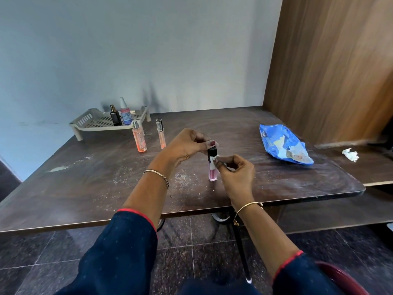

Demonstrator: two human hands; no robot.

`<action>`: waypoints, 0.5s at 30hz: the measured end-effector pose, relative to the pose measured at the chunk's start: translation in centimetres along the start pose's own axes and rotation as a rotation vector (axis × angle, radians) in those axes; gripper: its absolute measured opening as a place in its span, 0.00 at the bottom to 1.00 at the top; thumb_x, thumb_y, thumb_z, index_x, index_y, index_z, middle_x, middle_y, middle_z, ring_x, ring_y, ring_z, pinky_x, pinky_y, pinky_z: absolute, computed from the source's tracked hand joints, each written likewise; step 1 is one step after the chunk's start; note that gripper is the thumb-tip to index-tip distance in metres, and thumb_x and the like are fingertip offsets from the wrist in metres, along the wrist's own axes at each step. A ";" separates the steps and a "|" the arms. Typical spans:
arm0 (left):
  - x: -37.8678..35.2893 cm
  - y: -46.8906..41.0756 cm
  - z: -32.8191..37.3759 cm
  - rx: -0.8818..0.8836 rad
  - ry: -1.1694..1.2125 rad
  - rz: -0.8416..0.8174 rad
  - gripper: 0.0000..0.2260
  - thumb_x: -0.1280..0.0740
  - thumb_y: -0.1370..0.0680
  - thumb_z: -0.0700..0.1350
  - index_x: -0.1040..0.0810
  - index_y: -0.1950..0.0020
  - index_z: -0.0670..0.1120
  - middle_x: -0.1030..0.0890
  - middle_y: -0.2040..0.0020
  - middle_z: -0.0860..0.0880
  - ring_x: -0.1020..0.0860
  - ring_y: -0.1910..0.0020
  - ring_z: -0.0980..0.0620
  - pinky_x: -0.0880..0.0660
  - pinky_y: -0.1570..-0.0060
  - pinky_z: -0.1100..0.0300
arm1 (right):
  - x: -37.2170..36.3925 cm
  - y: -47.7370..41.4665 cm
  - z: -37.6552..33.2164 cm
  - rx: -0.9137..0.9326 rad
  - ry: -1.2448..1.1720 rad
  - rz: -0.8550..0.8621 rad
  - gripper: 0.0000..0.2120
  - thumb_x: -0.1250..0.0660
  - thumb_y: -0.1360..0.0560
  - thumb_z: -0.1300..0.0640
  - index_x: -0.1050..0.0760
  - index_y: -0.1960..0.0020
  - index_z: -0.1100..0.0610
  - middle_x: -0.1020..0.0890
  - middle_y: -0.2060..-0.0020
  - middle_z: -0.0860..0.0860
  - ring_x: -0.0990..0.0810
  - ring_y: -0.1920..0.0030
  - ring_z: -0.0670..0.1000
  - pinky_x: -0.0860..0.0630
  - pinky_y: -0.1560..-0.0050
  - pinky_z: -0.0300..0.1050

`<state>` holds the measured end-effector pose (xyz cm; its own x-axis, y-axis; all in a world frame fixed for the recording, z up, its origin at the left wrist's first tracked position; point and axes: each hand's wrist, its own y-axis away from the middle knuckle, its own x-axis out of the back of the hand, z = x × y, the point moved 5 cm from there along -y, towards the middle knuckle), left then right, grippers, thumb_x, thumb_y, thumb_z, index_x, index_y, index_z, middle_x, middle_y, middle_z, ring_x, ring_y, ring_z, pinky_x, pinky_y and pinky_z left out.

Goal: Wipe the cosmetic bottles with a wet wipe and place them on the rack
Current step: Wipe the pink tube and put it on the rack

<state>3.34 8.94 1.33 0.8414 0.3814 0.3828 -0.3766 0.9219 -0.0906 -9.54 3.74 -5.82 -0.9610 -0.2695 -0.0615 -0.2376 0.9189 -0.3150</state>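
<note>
Brown table [85, 188] bears pink bottle [212, 175] upright, long axis vertical, cap [212, 152] up.

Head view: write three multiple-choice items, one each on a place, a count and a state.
1. Where is the blue wipe packet? A on the rack; B on the table; C on the floor.
2. Bottles on the rack? A two; B four; C none.
3. The pink bottle is? A lying flat; B upright, capped; C uncapped.
B: it lies on the table. A: a black bottle and a spray bottle stand there. B: the left hand pinches its cap, the right hand presses the wet wipe to it.
</note>
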 end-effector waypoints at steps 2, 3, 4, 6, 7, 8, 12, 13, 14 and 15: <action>-0.1 -0.2 0.6 -0.035 -0.054 -0.034 0.10 0.30 0.27 0.38 0.19 0.48 0.34 0.17 0.60 0.45 0.19 0.65 0.61 0.25 0.60 0.74 | 0.1 -0.1 -0.7 0.045 0.011 0.023 0.14 0.26 0.33 0.67 0.21 0.66 0.49 0.17 0.67 0.46 0.18 0.63 0.44 0.22 0.59 0.34; -0.1 -0.2 0.8 -0.049 -0.080 -0.038 0.10 0.30 0.26 0.37 0.20 0.47 0.33 0.17 0.57 0.41 0.19 0.63 0.59 0.24 0.59 0.73 | 0.1 -0.2 -0.9 0.067 0.027 0.036 0.14 0.26 0.33 0.66 0.21 0.66 0.48 0.17 0.67 0.47 0.18 0.62 0.47 0.21 0.58 0.39; -0.2 -0.3 0.9 -0.060 -0.101 -0.033 0.10 0.31 0.26 0.36 0.21 0.47 0.33 0.17 0.54 0.39 0.20 0.62 0.56 0.23 0.58 0.72 | 0.1 -0.1 -1.1 0.084 0.045 0.048 0.13 0.26 0.33 0.66 0.21 0.66 0.48 0.17 0.67 0.48 0.18 0.61 0.50 0.20 0.57 0.43; -0.4 -0.4 1.0 -0.090 -0.180 0.014 0.06 0.31 0.25 0.36 0.21 0.48 0.37 0.18 0.53 0.41 0.21 0.61 0.55 0.25 0.59 0.74 | 0.1 0.1 -1.4 0.103 0.079 0.071 0.11 0.26 0.34 0.64 0.21 0.66 0.49 0.17 0.66 0.50 0.18 0.62 0.53 0.20 0.58 0.49; -0.5 -0.3 1.0 -0.112 -0.242 0.058 0.04 0.31 0.25 0.37 0.22 0.51 0.40 0.18 0.55 0.44 0.21 0.63 0.57 0.26 0.62 0.75 | 0.1 0.2 -1.4 0.107 0.096 0.081 0.09 0.26 0.34 0.63 0.21 0.66 0.51 0.17 0.66 0.51 0.19 0.63 0.53 0.20 0.59 0.51; -0.5 -0.1 1.0 -0.142 -0.298 0.111 0.02 0.31 0.25 0.39 0.22 0.54 0.43 0.18 0.57 0.47 0.22 0.65 0.59 0.28 0.65 0.77 | 0.1 0.3 -1.4 0.108 0.114 0.088 0.08 0.26 0.34 0.63 0.21 0.66 0.52 0.17 0.66 0.51 0.19 0.63 0.53 0.21 0.59 0.53; -0.3 0.8 0.5 -0.178 -0.314 0.277 0.04 0.29 0.26 0.43 0.20 0.60 0.45 0.17 0.61 0.51 0.19 0.61 0.56 0.24 0.59 0.68 | 0.0 0.6 -1.3 0.127 0.148 0.094 0.06 0.26 0.35 0.62 0.21 0.67 0.53 0.18 0.68 0.49 0.19 0.64 0.50 0.21 0.59 0.52; -0.3 1.1 0.3 -0.169 -0.277 0.282 0.05 0.29 0.26 0.44 0.19 0.60 0.43 0.16 0.61 0.50 0.18 0.61 0.56 0.23 0.57 0.67 | 0.1 0.6 -1.1 0.126 0.162 0.090 0.07 0.26 0.35 0.62 0.21 0.67 0.52 0.18 0.68 0.48 0.19 0.64 0.50 0.22 0.59 0.51; -0.4 1.4 0.1 -0.159 -0.234 0.281 0.07 0.29 0.26 0.45 0.19 0.60 0.42 0.16 0.61 0.49 0.18 0.62 0.58 0.23 0.57 0.69 | 0.2 0.7 -0.9 0.115 0.175 0.078 0.07 0.26 0.35 0.62 0.21 0.68 0.52 0.18 0.68 0.48 0.19 0.64 0.50 0.22 0.59 0.50; -0.5 1.6 -0.1 -0.149 -0.192 0.274 0.08 0.29 0.26 0.45 0.18 0.59 0.41 0.15 0.61 0.48 0.18 0.64 0.60 0.23 0.58 0.70 | 0.3 0.7 -0.5 0.093 0.182 0.059 0.08 0.26 0.35 0.62 0.21 0.68 0.51 0.18 0.68 0.48 0.19 0.64 0.50 0.21 0.58 0.49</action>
<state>2.36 10.23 0.95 0.6238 0.6088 0.4902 -0.5052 0.7926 -0.3414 -10.07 4.46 -5.57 -0.9846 -0.1520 0.0868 -0.1742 0.8986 -0.4026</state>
